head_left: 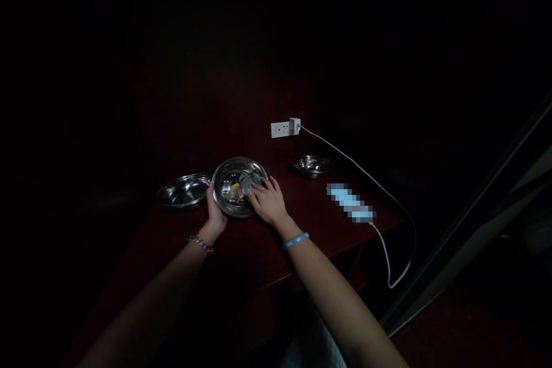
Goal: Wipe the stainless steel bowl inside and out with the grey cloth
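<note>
A steel bowl (228, 184) is tilted up toward me over a dark red table (259, 241). My left hand (214, 215) grips the bowl's left rim from below, fingers closed on it. My right hand (267, 202) reaches into the bowl from the right, fingers pressed on a small grey pad or cloth (250, 183) against the inner wall. A yellow and pink patch (236, 190) shows inside the bowl. A beaded bracelet is on my left wrist and a light blue band on my right.
A second steel bowl (183, 190) lies left of the held one, and a smaller one (311, 165) stands at the back right. A white wall socket (280, 129) holds a charger whose cable (388, 207) runs to a blurred device (350, 203). The room is very dark.
</note>
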Available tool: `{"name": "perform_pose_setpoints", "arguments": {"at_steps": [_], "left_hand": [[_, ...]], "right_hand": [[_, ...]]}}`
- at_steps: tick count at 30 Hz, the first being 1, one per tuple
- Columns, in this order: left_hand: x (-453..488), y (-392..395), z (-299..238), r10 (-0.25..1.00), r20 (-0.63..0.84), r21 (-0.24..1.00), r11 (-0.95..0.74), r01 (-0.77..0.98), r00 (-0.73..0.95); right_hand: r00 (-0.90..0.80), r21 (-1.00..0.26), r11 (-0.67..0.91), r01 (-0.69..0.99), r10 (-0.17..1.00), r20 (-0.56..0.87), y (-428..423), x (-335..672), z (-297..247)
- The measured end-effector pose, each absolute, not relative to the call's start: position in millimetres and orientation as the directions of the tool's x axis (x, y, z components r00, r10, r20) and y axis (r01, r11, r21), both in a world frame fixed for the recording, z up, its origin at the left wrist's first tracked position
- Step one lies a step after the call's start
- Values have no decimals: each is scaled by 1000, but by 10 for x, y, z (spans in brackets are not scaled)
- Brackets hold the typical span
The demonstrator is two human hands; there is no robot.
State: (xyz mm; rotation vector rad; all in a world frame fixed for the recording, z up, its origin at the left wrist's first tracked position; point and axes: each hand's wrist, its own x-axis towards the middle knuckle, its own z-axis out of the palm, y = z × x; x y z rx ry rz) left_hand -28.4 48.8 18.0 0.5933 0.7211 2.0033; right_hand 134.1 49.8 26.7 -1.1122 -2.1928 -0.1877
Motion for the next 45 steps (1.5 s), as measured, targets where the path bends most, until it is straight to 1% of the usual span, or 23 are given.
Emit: {"name": "perform_pose_setpoints", "arguments": {"at_steps": [3,6,10,13,17,21,24,29,35,41,43,45], "left_hand": [[-292,495,179,858,159,694,-449,-563,-489],[-301,502,189,840,157,691,-469,-550,-519],[-311,503,198,835,143,705,-463,-537,-532],[-314,493,199,840,159,716,-460,-525,-519],[-311,471,214,839,156,724,-456,-518,-521],[-310,449,243,833,139,728,-453,-515,-536],[-309,440,257,825,137,719,-463,-519,-548],[-306,446,248,830,135,686,-472,-553,-541],[-309,460,253,817,139,648,-503,-572,-560],[-312,445,288,824,143,650,-495,-576,-547],[-317,450,285,822,153,654,-500,-567,-548],[-326,459,275,816,157,662,-504,-554,-556]], "right_hand": [[-446,-174,648,741,670,594,483,1324,284],[-492,-181,676,714,669,557,458,1303,311],[-547,-197,690,697,688,477,414,1292,348],[-574,-243,693,679,707,414,380,1307,366],[-591,-300,707,641,704,395,331,1338,388],[-610,-324,718,616,695,380,281,1351,425],[-645,-319,749,581,663,380,267,1343,434],[-707,-295,817,496,577,409,307,1302,382],[-745,-225,877,424,479,464,339,1282,335],[-759,-168,886,432,458,462,379,1303,335],[-748,-169,878,448,472,466,396,1307,324],[-715,-196,859,474,505,483,405,1308,314]]}}
